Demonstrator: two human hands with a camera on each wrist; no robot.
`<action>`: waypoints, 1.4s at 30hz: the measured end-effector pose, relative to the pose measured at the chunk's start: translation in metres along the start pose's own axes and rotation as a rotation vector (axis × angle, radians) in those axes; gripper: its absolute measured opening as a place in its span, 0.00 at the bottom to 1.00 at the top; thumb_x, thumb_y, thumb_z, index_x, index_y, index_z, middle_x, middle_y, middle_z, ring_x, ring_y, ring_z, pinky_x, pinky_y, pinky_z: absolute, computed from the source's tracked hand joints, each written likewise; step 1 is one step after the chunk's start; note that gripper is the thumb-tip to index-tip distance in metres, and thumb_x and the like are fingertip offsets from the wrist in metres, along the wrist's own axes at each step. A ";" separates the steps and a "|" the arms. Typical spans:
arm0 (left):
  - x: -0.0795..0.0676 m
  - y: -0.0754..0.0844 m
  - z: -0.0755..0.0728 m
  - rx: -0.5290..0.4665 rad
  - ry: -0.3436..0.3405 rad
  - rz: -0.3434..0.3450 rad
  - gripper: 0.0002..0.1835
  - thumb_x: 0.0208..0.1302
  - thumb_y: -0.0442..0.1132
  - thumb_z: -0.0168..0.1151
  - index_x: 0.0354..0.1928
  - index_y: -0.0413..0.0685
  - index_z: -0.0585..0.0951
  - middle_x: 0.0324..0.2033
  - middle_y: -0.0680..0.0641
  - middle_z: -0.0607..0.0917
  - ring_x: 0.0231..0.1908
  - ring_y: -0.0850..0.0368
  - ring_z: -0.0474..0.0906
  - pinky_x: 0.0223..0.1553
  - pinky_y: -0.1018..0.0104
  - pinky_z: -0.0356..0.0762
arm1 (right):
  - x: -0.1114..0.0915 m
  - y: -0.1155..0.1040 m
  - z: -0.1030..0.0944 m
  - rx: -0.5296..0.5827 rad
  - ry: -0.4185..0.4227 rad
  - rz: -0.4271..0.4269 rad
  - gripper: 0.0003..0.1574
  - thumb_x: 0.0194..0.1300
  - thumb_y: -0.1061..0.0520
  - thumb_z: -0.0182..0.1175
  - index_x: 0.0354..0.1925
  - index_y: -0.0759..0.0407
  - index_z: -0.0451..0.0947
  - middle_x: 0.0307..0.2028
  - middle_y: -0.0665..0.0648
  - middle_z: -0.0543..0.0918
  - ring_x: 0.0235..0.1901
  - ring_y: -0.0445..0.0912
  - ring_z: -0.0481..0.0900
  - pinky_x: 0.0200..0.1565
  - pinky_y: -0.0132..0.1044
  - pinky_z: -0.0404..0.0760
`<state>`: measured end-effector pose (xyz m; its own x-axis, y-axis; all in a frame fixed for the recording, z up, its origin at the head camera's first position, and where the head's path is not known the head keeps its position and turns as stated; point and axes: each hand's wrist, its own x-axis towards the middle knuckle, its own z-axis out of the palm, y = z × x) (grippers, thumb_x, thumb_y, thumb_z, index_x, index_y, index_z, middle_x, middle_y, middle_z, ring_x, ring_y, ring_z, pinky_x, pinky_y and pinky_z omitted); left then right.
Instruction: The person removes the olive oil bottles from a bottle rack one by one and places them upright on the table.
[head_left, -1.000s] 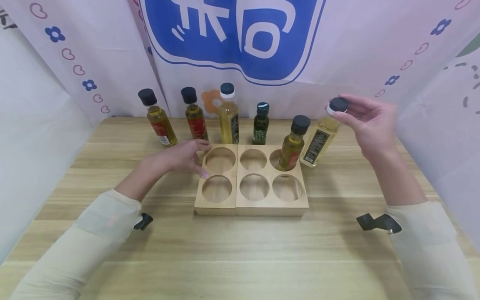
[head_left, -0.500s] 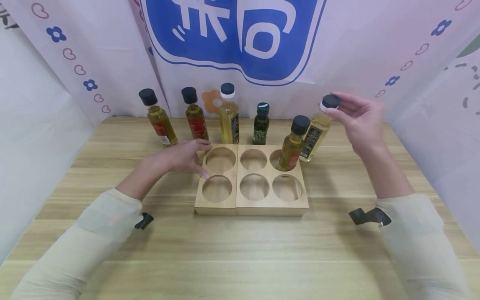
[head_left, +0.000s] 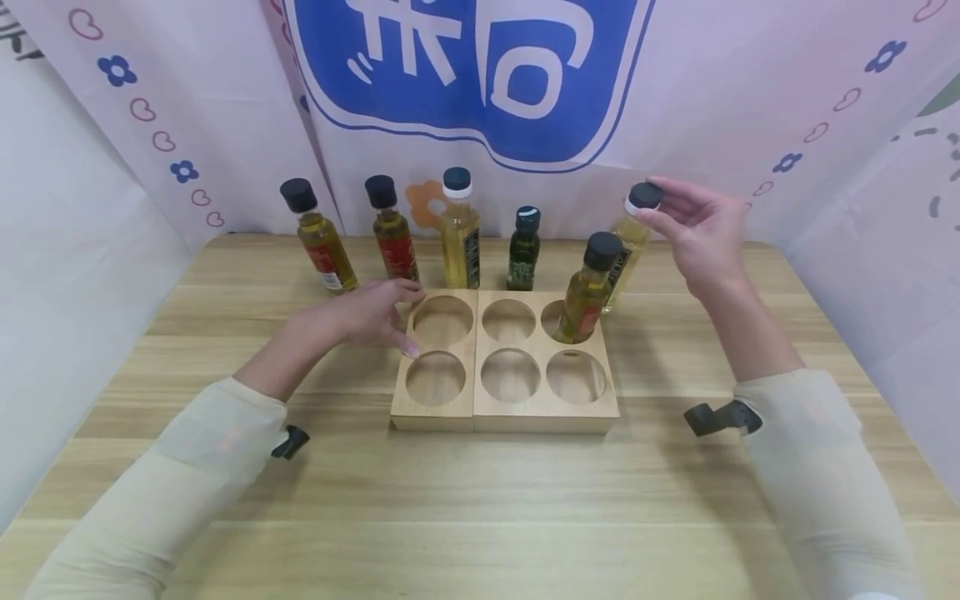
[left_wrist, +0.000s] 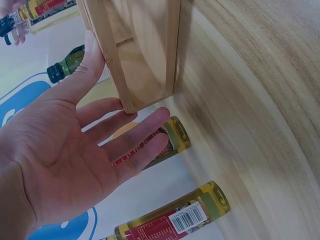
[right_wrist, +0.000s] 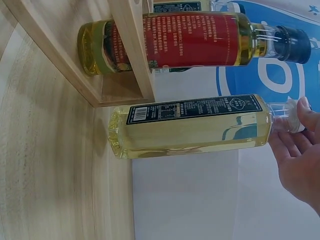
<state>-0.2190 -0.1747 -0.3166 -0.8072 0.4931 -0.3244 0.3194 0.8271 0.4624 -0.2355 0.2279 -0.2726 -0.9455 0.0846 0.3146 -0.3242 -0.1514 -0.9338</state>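
Observation:
My right hand (head_left: 705, 237) pinches the black-and-white cap of a clear bottle of pale yellow oil (right_wrist: 190, 130). In the head view this bottle is partly hidden behind a red-labelled oil bottle (head_left: 585, 296), which stands in the rear right hole of a wooden bottle rack (head_left: 540, 422). Whether the held bottle's base touches the table I cannot tell. My left hand (head_left: 356, 312) rests against the rack's left side, its thumb along the upper edge and its fingers fairly straight, as the left wrist view shows. It holds nothing.
Behind the rack stand two red-labelled oil bottles (head_left: 327, 254) at the left, another pale oil bottle (head_left: 460, 237) and a small dark green bottle (head_left: 522, 250). A printed cloth (head_left: 675, 100) hangs behind the wooden table (head_left: 480, 517).
My right hand has moved left and away from me with the pale oil bottle, which is now behind the red-labelled bottle in the rack. My left hand has stayed at the rack.

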 end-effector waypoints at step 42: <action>0.000 0.002 0.000 0.010 0.006 0.003 0.53 0.57 0.47 0.80 0.76 0.31 0.62 0.78 0.33 0.58 0.59 0.33 0.80 0.63 0.44 0.79 | 0.021 0.030 0.024 0.037 -0.051 0.000 0.23 0.59 0.80 0.66 0.53 0.74 0.82 0.43 0.59 0.91 0.41 0.42 0.90 0.52 0.33 0.86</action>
<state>-0.2186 -0.1730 -0.3159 -0.8090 0.4941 -0.3183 0.3267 0.8283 0.4552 -0.2657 0.2010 -0.2904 -0.9454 0.0347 0.3240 -0.3246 -0.1883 -0.9269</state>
